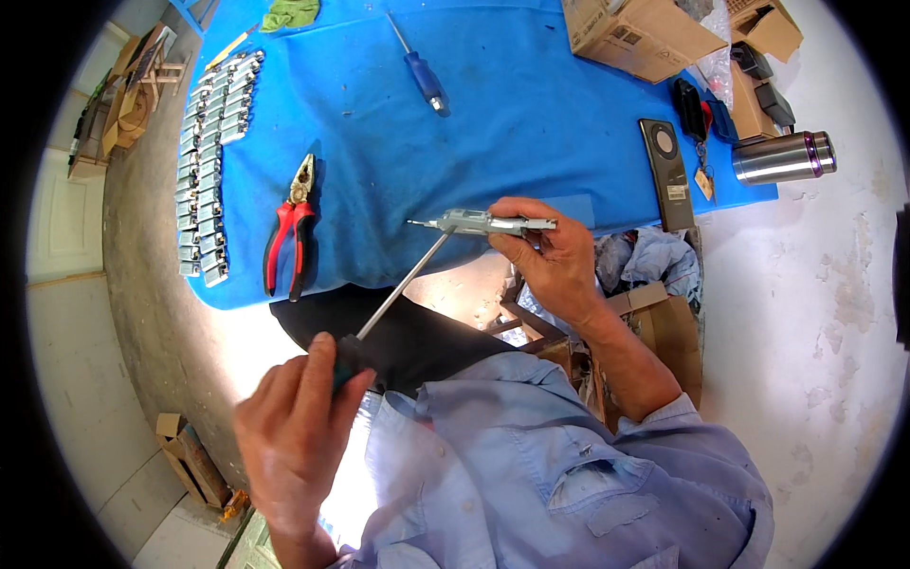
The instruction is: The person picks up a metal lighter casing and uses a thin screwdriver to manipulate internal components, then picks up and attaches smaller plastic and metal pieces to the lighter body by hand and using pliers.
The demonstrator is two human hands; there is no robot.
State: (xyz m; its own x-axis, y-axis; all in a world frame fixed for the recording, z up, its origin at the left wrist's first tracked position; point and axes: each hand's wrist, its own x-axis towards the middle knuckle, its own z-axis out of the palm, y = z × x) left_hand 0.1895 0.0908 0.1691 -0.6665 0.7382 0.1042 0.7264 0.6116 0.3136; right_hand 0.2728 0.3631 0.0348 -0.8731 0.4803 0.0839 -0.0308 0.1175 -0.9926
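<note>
Red-handled pliers (292, 228), a blue screwdriver (422, 71), a steel flask (783, 157), and perhaps a phone (667, 171).

A table covered in blue cloth (531, 123) carries two rows of small metal parts (210, 161) along its left edge. Red-handled pliers (292, 228), a blue-handled screwdriver (419, 68), a green rag (290, 13), cardboard boxes (640, 33), a dark phone (665, 173) and keys (694, 119) lie on it.

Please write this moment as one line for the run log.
left hand: grips green-handled screwdriver | right hand: holds small grey metal part | screwdriver tip: at part | below: blue cloth table
</note>
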